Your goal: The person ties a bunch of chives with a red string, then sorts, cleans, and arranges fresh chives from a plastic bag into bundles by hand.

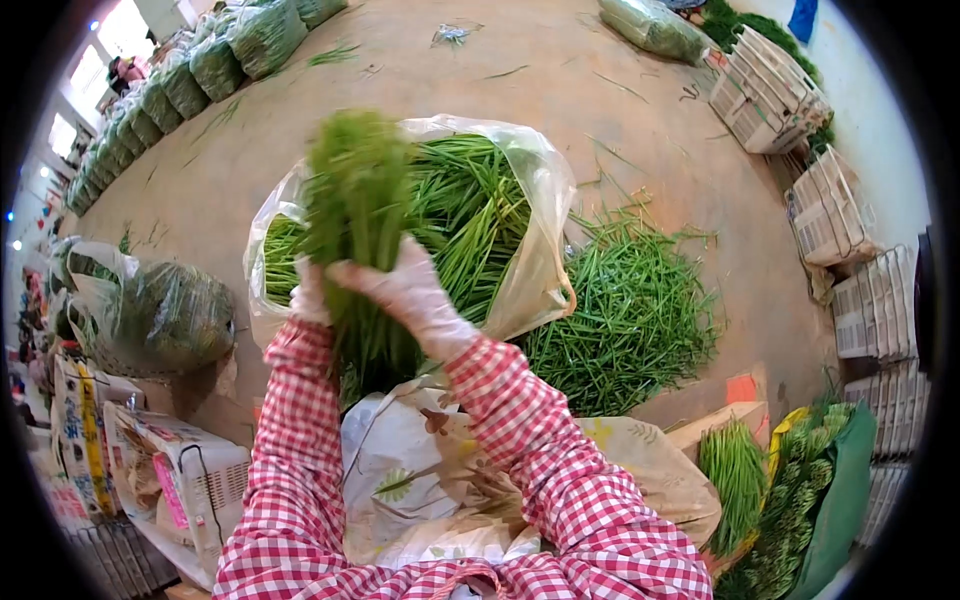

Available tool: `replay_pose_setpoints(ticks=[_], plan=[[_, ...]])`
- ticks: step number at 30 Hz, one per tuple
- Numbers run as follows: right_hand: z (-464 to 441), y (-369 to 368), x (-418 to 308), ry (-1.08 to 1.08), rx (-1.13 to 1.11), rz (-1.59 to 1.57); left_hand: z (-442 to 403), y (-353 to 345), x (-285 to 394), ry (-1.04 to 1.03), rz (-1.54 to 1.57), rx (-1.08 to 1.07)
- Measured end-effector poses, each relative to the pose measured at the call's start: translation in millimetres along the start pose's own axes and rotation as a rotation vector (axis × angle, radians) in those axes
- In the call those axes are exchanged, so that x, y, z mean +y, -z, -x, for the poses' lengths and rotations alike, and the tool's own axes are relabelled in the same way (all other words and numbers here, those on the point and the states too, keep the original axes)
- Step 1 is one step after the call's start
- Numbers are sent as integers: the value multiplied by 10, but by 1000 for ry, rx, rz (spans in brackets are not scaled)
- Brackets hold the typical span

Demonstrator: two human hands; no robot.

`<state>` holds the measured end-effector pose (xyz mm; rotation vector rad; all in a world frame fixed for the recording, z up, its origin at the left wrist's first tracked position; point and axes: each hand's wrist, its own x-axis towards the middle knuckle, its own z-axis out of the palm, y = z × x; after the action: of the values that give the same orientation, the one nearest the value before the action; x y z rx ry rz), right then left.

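Note:
Upright before me is a thick bunch of long green stalks (pixel 360 190), its top blurred by motion. My left hand (pixel 309 292), in a pale thin glove, is closed on its left side, the fingers partly hidden behind the stalks. My right hand (pixel 415 300), gloved the same way, wraps its right side with the thumb across the front. Behind the bunch stands an open clear plastic bag (pixel 548 180) holding more green stalks (pixel 470 210). To its right lies a loose heap of short cut green pieces (pixel 630 310). A stained pale apron (pixel 400 480) covers my lap.
At right, a small bundle of green stalks (pixel 732 470) lies beside a green sack (pixel 835 500) of tied bundles. White crates (pixel 770 95) line the right wall. A filled plastic bag (pixel 175 310) sits at left; several packed bags (pixel 215 65) stand in a row behind.

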<state>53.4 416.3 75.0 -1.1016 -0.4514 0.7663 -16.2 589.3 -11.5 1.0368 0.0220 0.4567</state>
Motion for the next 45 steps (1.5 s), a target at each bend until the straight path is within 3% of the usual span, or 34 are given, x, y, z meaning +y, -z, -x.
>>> replay_pose_setpoints(ticks=[1, 2, 4, 6, 7, 8, 9, 10, 11, 12, 14, 16, 18, 23, 26, 27, 29, 30, 31, 32, 35, 36, 38, 39, 40, 43, 45], plan=[[-13, -125, 41, 213, -6, 152, 141, 134, 68, -1, 25, -3], [43, -269, 26, 267, -25, -92, 181, 436, 82, -9, 27, 11], [45, -314, 94, 364, 25, -56, -41, 1448, -73, -1, 118, 23], [121, -130, -67, 258, 33, 86, 68, -253, 316, 88, -405, 27], [134, -14, -39, 203, 87, 186, 85, -412, 244, 37, -290, -66], [215, 49, -61, 204, 156, -73, 34, -456, 156, 46, -293, -98], [168, 176, 129, 208, 207, -223, -75, -498, 13, 45, -358, -126], [180, 344, 233, 234, 291, -173, -235, -493, -223, 35, -453, -149], [193, 484, 323, 126, 427, -228, -358, -546, -426, 41, -550, -167], [174, 614, 438, 204, 522, -237, -376, -1263, -146, 448, -301, -43], [169, 926, 682, 171, 642, -80, -721, -787, -955, 385, -679, 76], [158, 1130, 923, 65, 652, -328, -793, -828, -1006, 385, -1113, 96], [167, 1276, 1096, -17, 602, -491, -735, -830, -1243, 184, -915, 287], [260, 1481, 1151, -139, 438, -643, -751, -636, -1168, 477, -1160, 146], [241, 1496, 1136, -193, 293, -632, -653, -943, -919, 593, -1272, 69], [301, 1352, 998, -130, 292, -509, -755, -672, -1098, 689, -1302, -3], [433, 992, 640, 54, 253, -355, -575, -418, -1050, 790, -422, 0], [413, 833, 694, 35, 397, -256, -370, -616, -696, 628, -286, -27], [517, 618, 405, 63, 237, -323, -137, -835, -312, 468, -150, -54], [512, 504, 259, 103, 115, -150, 80, -884, -83, 307, -14, -76], [419, 171, 300, 482, 337, 784, 468, -737, 356, 137, 33, -33], [433, -6, 272, 596, 296, 809, 506, -726, 450, 105, 10, -8], [455, -297, 235, 817, 245, 446, 549, -751, 633, 49, -50, 17], [542, -354, 77, 818, 238, 447, 538, -818, 729, 23, -87, 18], [596, -391, -90, 666, 51, 233, 514, -880, 832, -5, -130, 17], [479, -432, -243, 835, 76, 215, 362, -1240, 1147, -87, -265, -44], [623, -366, -804, 700, 67, -274, 194, -1567, 1335, -141, -360, -127]])
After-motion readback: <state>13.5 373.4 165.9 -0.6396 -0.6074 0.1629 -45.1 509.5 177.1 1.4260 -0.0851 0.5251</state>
